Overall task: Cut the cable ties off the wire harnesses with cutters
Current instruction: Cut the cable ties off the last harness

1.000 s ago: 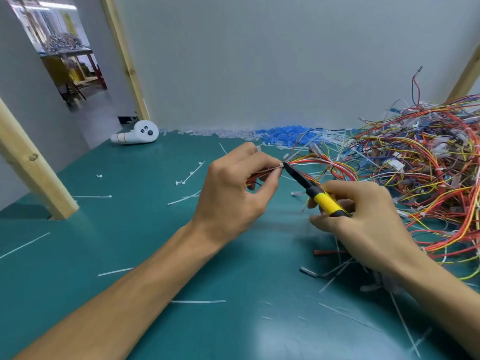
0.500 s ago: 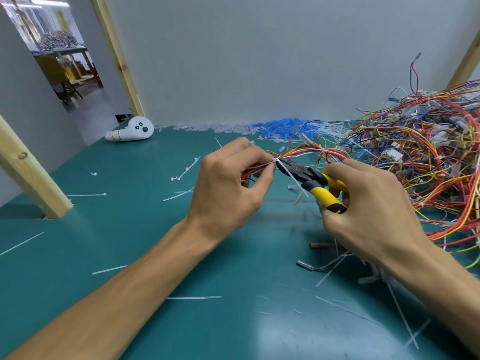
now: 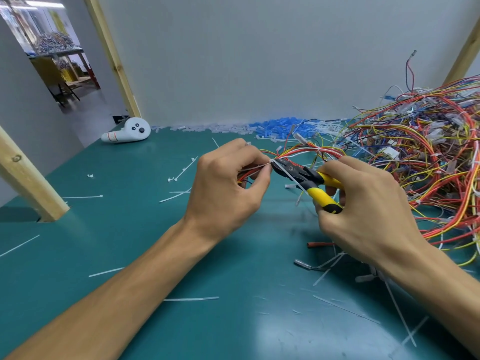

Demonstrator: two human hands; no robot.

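Item 1, cable tie [image 3: 273, 161]: I am logging it as looped round the harness in hand [image 3: 309, 151], which is being held up above the table between the two hands. Its loose tail is slanting down across the cutters. I am judging it not yet cut, though I cannot tell whether the blades are biting.

Item 2, cutters [image 3: 307, 176]: the black nose is sitting right at the tie's head.

Item 3, right hand [image 3: 363, 211]: its fingers are curling round the yellow handles and gripping the tool.

Item 4, left hand [image 3: 226, 193]: thumb and fingers are pinching the harness wires just beside the tie, and red wire ends are poking out under the palm.

Item 5, heap of harnesses [image 3: 428, 157]: it is lying at the right of the table, with many white ties showing among the wires. I am counting this as the bulk of the work left.

Item 6, cut ties [image 3: 181, 170]: white strips are lying scattered over the green table [image 3: 117, 268], so I am reading some part as done.

Item 7: a white controller [image 3: 127, 132] is resting by the far wall.
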